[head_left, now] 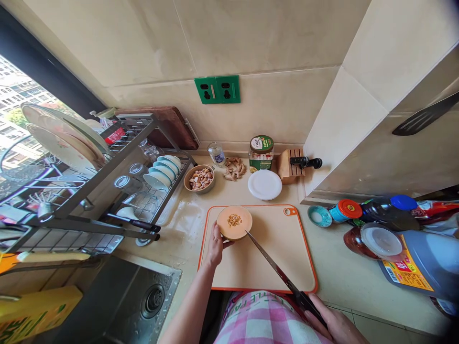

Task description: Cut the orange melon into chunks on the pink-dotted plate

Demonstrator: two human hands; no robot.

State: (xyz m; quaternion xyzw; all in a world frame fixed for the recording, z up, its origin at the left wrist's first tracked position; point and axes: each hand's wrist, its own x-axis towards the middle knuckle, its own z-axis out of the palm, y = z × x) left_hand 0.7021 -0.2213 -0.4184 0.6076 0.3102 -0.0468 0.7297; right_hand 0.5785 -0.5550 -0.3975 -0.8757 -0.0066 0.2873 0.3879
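A halved cantaloupe (244,220) with orange flesh and seeds in its middle faces up above the cutting board (279,253), which has an orange rim. My left hand (215,246) grips the melon from its left side, thumb near the cut edge and fingers partly hidden beneath. In my right hand (328,317) is the black handle of a long kitchen knife (274,265). Its blade points up and left, with the tip at the right edge of the melon's cut face. I cannot tell whether the tip touches the flesh.
Behind the board stand a white plate (264,185), a bowl of garlic (200,179), ginger (234,169), a glass (216,154), a green-lidded jar (261,152) and a knife block (291,165). A dish rack (107,167) and sink (132,296) lie left; bottles and a jar (373,241) line the right.
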